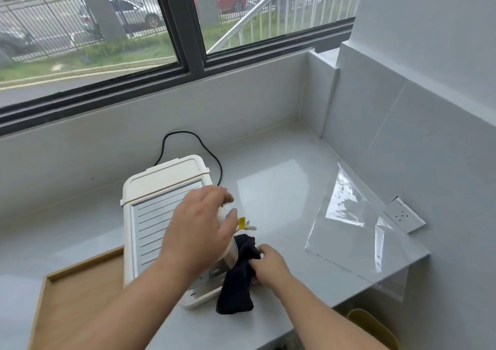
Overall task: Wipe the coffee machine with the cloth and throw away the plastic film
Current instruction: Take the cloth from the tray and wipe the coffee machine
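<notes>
A white coffee machine (155, 204) with a ribbed top plate stands on the grey counter (281, 188). My left hand (198, 231) rests on its right top edge, fingers spread, near a small yellow tag (242, 223). My right hand (268, 263) grips a black cloth (237, 282) and presses it against the machine's right side. A sheet of clear plastic film (357, 231) lies on the counter to the right, its corner hanging over the front edge.
The machine's black cord (193, 140) loops behind it toward the wall. A wooden tray (80, 290) sits at the front left. A wall socket (405, 215) is on the right wall. A yellow bin (373, 328) shows below the counter edge.
</notes>
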Available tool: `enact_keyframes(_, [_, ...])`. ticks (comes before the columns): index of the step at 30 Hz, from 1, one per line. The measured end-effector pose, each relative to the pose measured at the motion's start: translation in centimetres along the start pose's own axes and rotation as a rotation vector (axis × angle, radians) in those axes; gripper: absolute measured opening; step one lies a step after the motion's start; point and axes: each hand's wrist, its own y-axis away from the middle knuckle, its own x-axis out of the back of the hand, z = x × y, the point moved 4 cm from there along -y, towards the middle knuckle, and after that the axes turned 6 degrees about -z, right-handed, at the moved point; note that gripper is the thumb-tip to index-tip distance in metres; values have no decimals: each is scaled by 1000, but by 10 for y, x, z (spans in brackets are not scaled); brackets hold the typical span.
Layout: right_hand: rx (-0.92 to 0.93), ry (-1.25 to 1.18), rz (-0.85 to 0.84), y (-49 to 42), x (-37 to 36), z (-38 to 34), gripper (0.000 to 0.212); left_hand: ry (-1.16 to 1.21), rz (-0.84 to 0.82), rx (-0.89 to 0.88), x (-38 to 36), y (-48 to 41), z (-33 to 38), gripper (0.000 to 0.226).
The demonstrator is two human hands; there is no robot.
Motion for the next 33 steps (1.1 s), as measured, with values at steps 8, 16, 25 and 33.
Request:
enact_keyframes(8, [-61, -196, 3, -27, 12, -7, 18, -151, -100, 302, 21, -1, -81, 83])
enact_keyframes(16, [-164, -697, -182, -66, 22, -36, 20, -215, -99, 305, 14, -4, -83, 84])
enact_keyframes(25, [-75, -288, -325, -106, 21, -100, 26, -206, -99, 314, 11, -4, -84, 81])
enact_keyframes(33, [103, -227, -275, -100, 8, -164, 19, -201, -101, 318, 12, -4, -82, 82])
